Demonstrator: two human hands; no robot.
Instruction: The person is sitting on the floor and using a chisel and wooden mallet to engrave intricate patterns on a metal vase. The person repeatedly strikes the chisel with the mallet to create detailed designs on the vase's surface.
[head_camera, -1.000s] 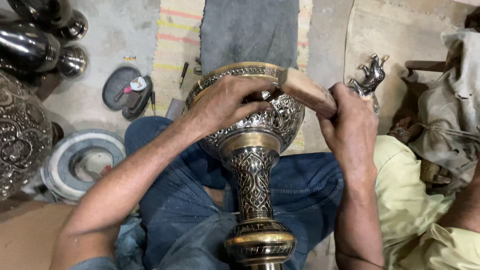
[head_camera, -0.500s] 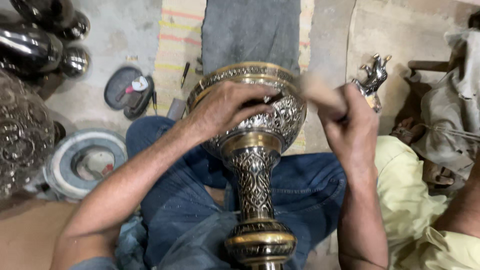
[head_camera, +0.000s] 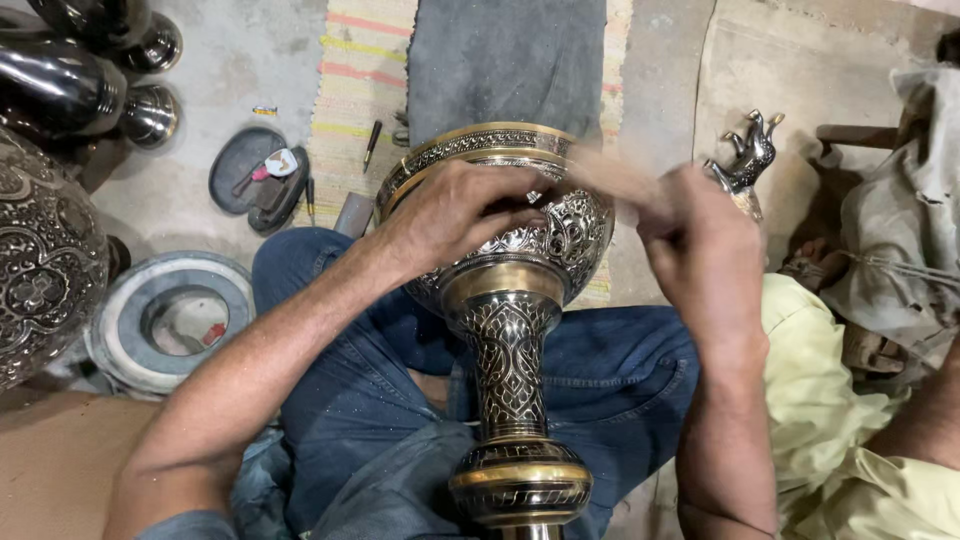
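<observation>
Two hands, one engraved brass vase, one wooden mallet

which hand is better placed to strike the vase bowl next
Right, probably. The right hand grips a blurred wooden tool raised beside the engraved vase, while the left hand lies spread on its bowl, steadying it.

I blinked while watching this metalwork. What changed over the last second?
The right hand swung its wooden striker up off the bowl; it is now motion-blurred. The left hand stays pressed on the engraved vase, which remains across the lap.
</observation>
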